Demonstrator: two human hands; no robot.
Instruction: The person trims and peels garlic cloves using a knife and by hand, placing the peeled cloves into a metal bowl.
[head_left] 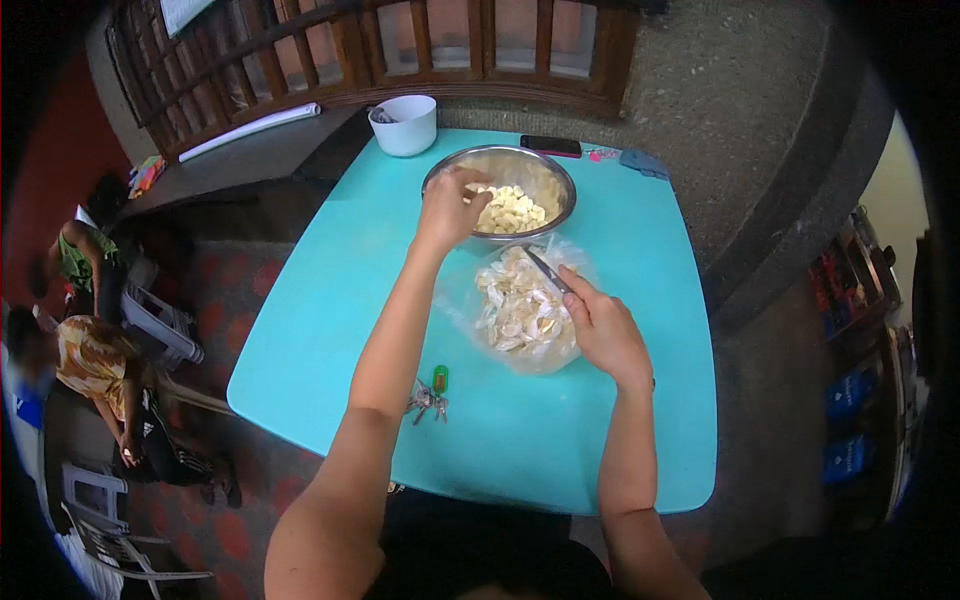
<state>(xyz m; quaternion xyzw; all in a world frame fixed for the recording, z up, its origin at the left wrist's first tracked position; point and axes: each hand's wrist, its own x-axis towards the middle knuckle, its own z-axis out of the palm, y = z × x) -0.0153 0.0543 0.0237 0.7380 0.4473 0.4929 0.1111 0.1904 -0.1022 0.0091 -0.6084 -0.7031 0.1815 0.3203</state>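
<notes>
A steel bowl (pixel 563 212) holds many peeled pale cloves (pixel 512 211), which look like garlic. My left hand (pixel 453 207) hangs over the bowl's left rim, its thumb and fingers apart with nothing visible between them. In my right hand (pixel 607 335) is a small knife (pixel 546 270), gripped by the handle, its blade pointing up and left. Beneath the blade, a clear plastic bag (pixel 462 308) lies spread on the table, with a heap of papery peels (pixel 520 312) on it.
The turquoise table (pixel 310 330) also carries a white bowl (pixel 408 135) at the back left, a dark phone (pixel 550 146), a blue-grey item (pixel 644 163) at the back right, and keys (pixel 428 402) with a green tag. Two people (pixel 100 365) are at the far left, near plastic chairs.
</notes>
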